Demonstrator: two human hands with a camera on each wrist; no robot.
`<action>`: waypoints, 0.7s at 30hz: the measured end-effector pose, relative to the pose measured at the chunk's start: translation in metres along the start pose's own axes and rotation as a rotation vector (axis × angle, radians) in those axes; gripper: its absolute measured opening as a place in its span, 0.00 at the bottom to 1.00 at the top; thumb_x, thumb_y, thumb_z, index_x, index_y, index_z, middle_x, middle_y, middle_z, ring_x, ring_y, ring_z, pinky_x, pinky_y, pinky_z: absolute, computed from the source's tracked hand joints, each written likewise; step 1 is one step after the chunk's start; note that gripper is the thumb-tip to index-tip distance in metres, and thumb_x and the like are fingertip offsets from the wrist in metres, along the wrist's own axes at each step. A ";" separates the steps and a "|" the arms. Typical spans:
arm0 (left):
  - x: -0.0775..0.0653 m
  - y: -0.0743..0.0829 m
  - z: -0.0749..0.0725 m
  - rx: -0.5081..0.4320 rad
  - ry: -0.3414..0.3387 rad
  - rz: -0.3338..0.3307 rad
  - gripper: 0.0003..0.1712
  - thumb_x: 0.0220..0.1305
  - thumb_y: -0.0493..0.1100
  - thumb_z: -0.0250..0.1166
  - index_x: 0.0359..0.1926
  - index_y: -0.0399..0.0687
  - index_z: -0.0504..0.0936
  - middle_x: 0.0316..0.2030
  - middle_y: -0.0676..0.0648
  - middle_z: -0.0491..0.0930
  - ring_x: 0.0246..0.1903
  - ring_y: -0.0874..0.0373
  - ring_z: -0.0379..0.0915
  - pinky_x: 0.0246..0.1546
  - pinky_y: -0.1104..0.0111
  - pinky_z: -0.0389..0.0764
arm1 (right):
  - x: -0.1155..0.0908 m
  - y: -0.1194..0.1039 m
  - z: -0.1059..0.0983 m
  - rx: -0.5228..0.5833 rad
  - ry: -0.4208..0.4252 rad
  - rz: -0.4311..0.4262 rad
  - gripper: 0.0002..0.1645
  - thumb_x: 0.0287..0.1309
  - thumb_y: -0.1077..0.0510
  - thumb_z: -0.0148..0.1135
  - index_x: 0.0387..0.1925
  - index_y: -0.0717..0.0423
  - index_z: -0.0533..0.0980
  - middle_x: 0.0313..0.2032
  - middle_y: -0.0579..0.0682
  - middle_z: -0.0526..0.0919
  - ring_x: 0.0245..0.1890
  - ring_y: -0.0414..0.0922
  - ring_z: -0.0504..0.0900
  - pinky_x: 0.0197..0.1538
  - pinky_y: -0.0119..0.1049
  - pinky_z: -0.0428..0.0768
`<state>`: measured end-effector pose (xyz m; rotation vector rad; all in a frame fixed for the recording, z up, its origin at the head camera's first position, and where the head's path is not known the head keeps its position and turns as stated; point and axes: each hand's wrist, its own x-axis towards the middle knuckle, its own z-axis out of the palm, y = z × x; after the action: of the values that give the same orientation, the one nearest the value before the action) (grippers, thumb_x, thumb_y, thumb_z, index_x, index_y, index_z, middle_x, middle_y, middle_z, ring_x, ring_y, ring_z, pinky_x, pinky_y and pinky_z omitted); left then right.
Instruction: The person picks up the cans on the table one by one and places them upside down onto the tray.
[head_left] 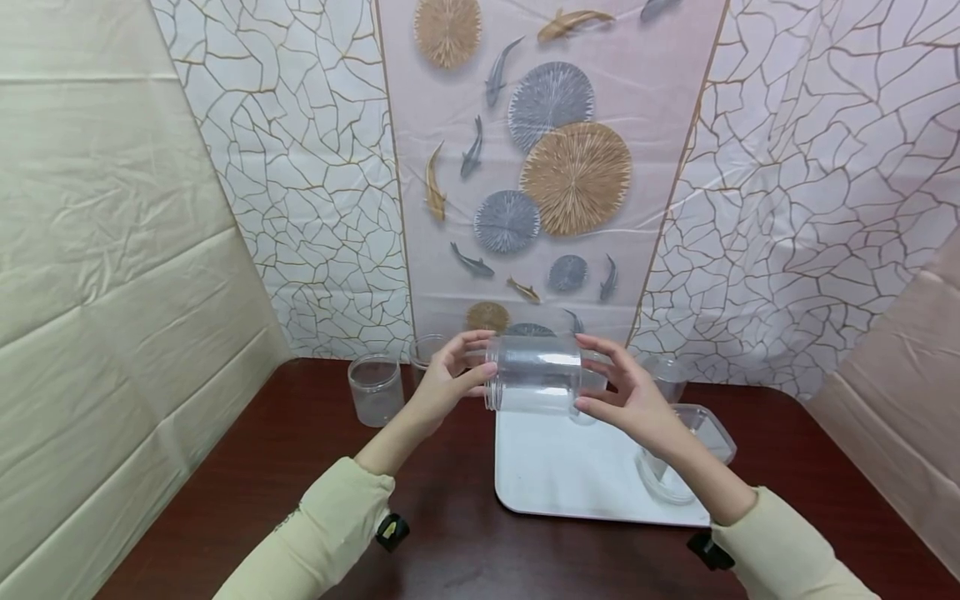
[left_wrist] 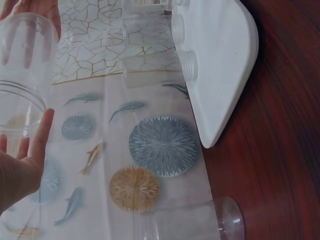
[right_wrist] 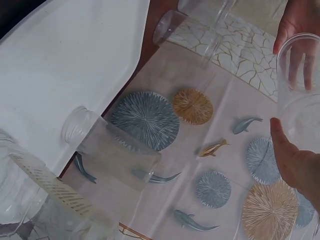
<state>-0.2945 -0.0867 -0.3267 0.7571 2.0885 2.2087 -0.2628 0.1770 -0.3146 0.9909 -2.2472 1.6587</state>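
Note:
A clear, empty-looking plastic jar (head_left: 534,375) is held on its side in the air, over the back part of a white tray (head_left: 555,467). Its threaded mouth faces left. My left hand (head_left: 448,379) grips that mouth end, thumb at the front and fingers behind. At the other end, my right hand (head_left: 632,396) holds the base between thumb and fingers. The left wrist view shows the threads of the jar (left_wrist: 27,55) close to the left fingertips. In the right wrist view the round base edge of the jar (right_wrist: 302,105) lies near the right thumb.
Two clear jars stand at the back left, one (head_left: 377,396) nearer than the other (head_left: 424,350). On the tray, an upside-down jar (right_wrist: 117,150) rests on its mouth. At right are a rectangular clear container (head_left: 712,433) and a round clear piece (head_left: 667,487). A patterned cloth hangs behind.

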 end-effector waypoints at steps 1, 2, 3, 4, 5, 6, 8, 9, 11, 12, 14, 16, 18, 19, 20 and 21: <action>0.000 -0.001 0.000 -0.004 -0.003 -0.003 0.33 0.59 0.44 0.63 0.64 0.40 0.64 0.61 0.36 0.67 0.46 0.59 0.74 0.43 0.58 0.81 | 0.000 0.000 0.000 -0.006 0.001 0.012 0.40 0.55 0.70 0.62 0.67 0.61 0.57 0.65 0.35 0.59 0.63 0.38 0.66 0.51 0.25 0.77; 0.001 -0.001 0.001 -0.009 -0.005 -0.008 0.33 0.59 0.44 0.63 0.64 0.40 0.64 0.61 0.36 0.67 0.46 0.59 0.73 0.43 0.58 0.81 | 0.000 0.000 0.000 -0.010 0.002 0.024 0.40 0.55 0.70 0.62 0.67 0.61 0.56 0.66 0.36 0.59 0.65 0.43 0.65 0.51 0.25 0.77; 0.001 -0.002 0.001 -0.014 -0.008 -0.012 0.33 0.59 0.44 0.62 0.64 0.41 0.65 0.61 0.36 0.67 0.46 0.60 0.73 0.43 0.58 0.81 | 0.000 0.001 -0.001 -0.013 0.003 0.036 0.40 0.55 0.70 0.62 0.67 0.60 0.56 0.67 0.38 0.59 0.66 0.49 0.64 0.51 0.25 0.76; 0.001 -0.003 0.001 -0.017 -0.011 -0.015 0.33 0.59 0.44 0.62 0.64 0.41 0.65 0.61 0.36 0.67 0.46 0.60 0.73 0.43 0.59 0.81 | 0.000 0.001 -0.001 -0.017 0.003 0.046 0.40 0.55 0.69 0.62 0.67 0.60 0.56 0.67 0.40 0.58 0.66 0.53 0.62 0.51 0.25 0.76; 0.001 -0.003 0.002 -0.019 -0.013 -0.019 0.32 0.59 0.43 0.62 0.64 0.41 0.65 0.61 0.36 0.66 0.46 0.60 0.73 0.43 0.59 0.81 | -0.001 0.001 -0.001 -0.020 0.004 0.055 0.40 0.55 0.69 0.62 0.67 0.59 0.56 0.68 0.41 0.58 0.66 0.57 0.61 0.51 0.25 0.76; 0.001 -0.004 0.002 -0.019 -0.016 -0.021 0.32 0.60 0.44 0.61 0.64 0.41 0.65 0.61 0.36 0.66 0.46 0.60 0.73 0.43 0.59 0.81 | -0.001 0.001 -0.002 -0.025 0.006 0.059 0.40 0.55 0.68 0.62 0.67 0.59 0.56 0.68 0.43 0.58 0.66 0.59 0.60 0.51 0.26 0.76; 0.001 -0.004 0.002 -0.024 -0.032 -0.023 0.33 0.60 0.45 0.61 0.64 0.41 0.64 0.62 0.34 0.65 0.47 0.58 0.72 0.44 0.58 0.81 | -0.001 0.001 -0.002 -0.035 0.012 0.061 0.40 0.55 0.68 0.62 0.67 0.58 0.57 0.67 0.44 0.59 0.65 0.56 0.63 0.50 0.26 0.77; 0.001 -0.005 0.003 -0.023 -0.043 -0.023 0.33 0.60 0.46 0.62 0.65 0.41 0.64 0.62 0.34 0.64 0.48 0.57 0.72 0.44 0.58 0.81 | -0.002 0.000 -0.002 -0.038 0.015 0.057 0.39 0.55 0.68 0.62 0.67 0.57 0.57 0.66 0.44 0.59 0.64 0.52 0.64 0.50 0.26 0.77; 0.001 -0.008 0.002 -0.026 -0.076 -0.018 0.37 0.60 0.50 0.63 0.66 0.41 0.62 0.63 0.33 0.62 0.51 0.55 0.70 0.46 0.57 0.80 | -0.003 0.000 -0.002 -0.034 0.023 0.036 0.39 0.55 0.70 0.61 0.66 0.58 0.57 0.65 0.45 0.61 0.61 0.45 0.66 0.49 0.26 0.77; 0.001 -0.010 0.002 -0.030 -0.097 -0.013 0.39 0.60 0.53 0.63 0.66 0.41 0.61 0.64 0.33 0.61 0.52 0.54 0.70 0.47 0.56 0.80 | -0.003 -0.001 -0.002 -0.030 0.027 0.020 0.38 0.55 0.71 0.61 0.66 0.58 0.58 0.64 0.46 0.61 0.60 0.42 0.67 0.48 0.27 0.77; 0.001 -0.017 0.000 -0.047 -0.144 -0.004 0.45 0.58 0.59 0.64 0.68 0.41 0.58 0.64 0.32 0.59 0.54 0.53 0.69 0.49 0.55 0.79 | -0.004 -0.001 -0.003 -0.023 0.039 -0.006 0.38 0.54 0.72 0.60 0.65 0.58 0.58 0.63 0.47 0.62 0.58 0.39 0.68 0.47 0.27 0.77; 0.001 -0.027 -0.002 -0.059 -0.187 0.002 0.49 0.57 0.62 0.64 0.69 0.41 0.55 0.64 0.31 0.59 0.55 0.52 0.68 0.50 0.54 0.78 | -0.004 -0.002 -0.004 -0.023 0.054 -0.022 0.37 0.54 0.72 0.60 0.64 0.57 0.59 0.62 0.47 0.63 0.56 0.36 0.69 0.47 0.27 0.78; -0.001 -0.039 -0.003 -0.034 -0.219 0.005 0.48 0.58 0.59 0.65 0.69 0.40 0.55 0.64 0.30 0.60 0.55 0.50 0.69 0.51 0.56 0.78 | -0.004 0.001 -0.007 -0.021 0.065 -0.042 0.37 0.54 0.72 0.61 0.64 0.56 0.60 0.61 0.45 0.64 0.54 0.34 0.69 0.46 0.27 0.78; -0.002 -0.046 -0.004 -0.003 -0.227 0.008 0.46 0.59 0.56 0.65 0.69 0.40 0.55 0.63 0.30 0.62 0.55 0.49 0.69 0.51 0.57 0.77 | -0.005 0.002 -0.008 -0.027 0.071 -0.039 0.37 0.54 0.72 0.61 0.64 0.56 0.60 0.60 0.43 0.64 0.54 0.34 0.70 0.46 0.26 0.77; -0.003 -0.052 -0.005 0.035 -0.234 0.009 0.44 0.59 0.52 0.66 0.69 0.39 0.56 0.62 0.30 0.63 0.55 0.48 0.69 0.52 0.58 0.76 | -0.005 0.002 -0.009 -0.030 0.074 -0.039 0.37 0.53 0.72 0.61 0.64 0.56 0.60 0.59 0.42 0.64 0.53 0.33 0.70 0.46 0.26 0.77; -0.005 -0.057 -0.005 0.072 -0.235 0.000 0.42 0.59 0.48 0.66 0.68 0.40 0.57 0.62 0.31 0.64 0.55 0.47 0.69 0.52 0.60 0.76 | -0.005 0.002 -0.009 -0.030 0.077 -0.037 0.37 0.53 0.72 0.60 0.64 0.57 0.60 0.59 0.43 0.65 0.52 0.33 0.71 0.46 0.26 0.78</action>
<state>-0.3099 -0.0863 -0.3825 0.9691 2.0604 1.9437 -0.2625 0.1877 -0.3154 0.9396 -2.1848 1.6153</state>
